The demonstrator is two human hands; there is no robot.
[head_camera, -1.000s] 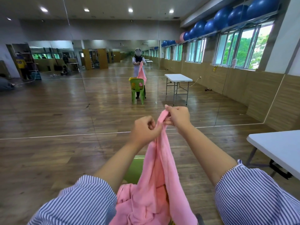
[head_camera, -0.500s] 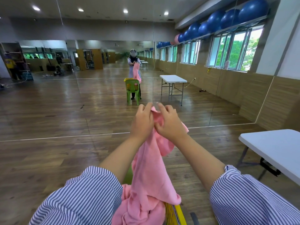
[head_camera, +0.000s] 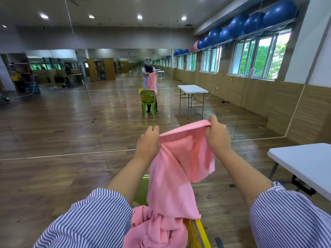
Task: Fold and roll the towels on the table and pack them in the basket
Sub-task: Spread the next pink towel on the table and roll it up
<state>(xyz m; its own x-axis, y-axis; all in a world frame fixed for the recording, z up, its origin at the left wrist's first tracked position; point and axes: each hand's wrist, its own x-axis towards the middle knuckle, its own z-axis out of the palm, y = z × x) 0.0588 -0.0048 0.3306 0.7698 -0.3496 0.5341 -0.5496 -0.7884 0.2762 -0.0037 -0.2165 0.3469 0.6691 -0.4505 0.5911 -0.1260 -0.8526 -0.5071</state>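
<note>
A pink towel (head_camera: pixel 179 169) hangs in the air in front of me, stretched along its top edge. My left hand (head_camera: pixel 148 142) pinches the left end of that edge and my right hand (head_camera: pixel 216 135) pinches the right end. The towel's lower part drops onto more bunched pink cloth (head_camera: pixel 157 228) lying in a yellow basket (head_camera: pixel 197 233) at the bottom of the view. The basket sits on a green chair (head_camera: pixel 141 190), mostly hidden behind the towel and my arms.
A white folding table (head_camera: pixel 304 163) stands close at my right. A mirror wall ahead reflects me, the green chair and a second white table (head_camera: pixel 192 89). Wooden floor lies all around; windows and blue exercise balls line the right wall.
My hands, close together on the bunched top of the towel before, have moved apart sideways. The top edge is now spread out between them.
</note>
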